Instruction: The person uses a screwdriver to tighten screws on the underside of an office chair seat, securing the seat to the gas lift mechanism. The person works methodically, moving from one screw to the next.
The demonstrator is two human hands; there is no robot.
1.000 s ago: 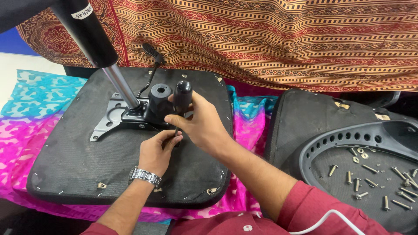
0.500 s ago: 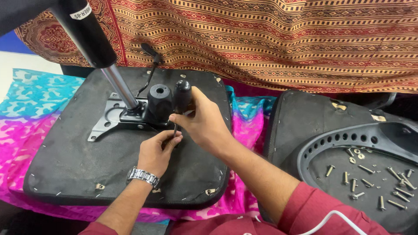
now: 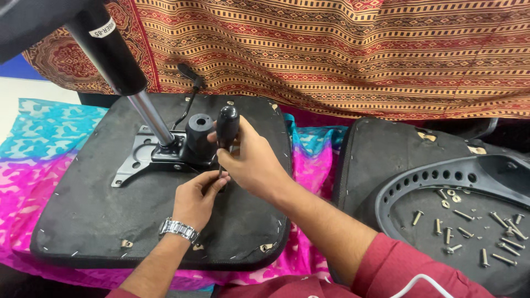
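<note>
We see a surface covered by a tie-dyed cloth (image 3: 38,165) in turquoise and pink, which carries everything here. On it lies an upturned black seat cushion (image 3: 83,215), and just to its right a second black padded panel (image 3: 381,160) partly covers the cloth. Behind both hangs a striped, patterned orange fabric (image 3: 359,55), draped over the back edge.
</note>
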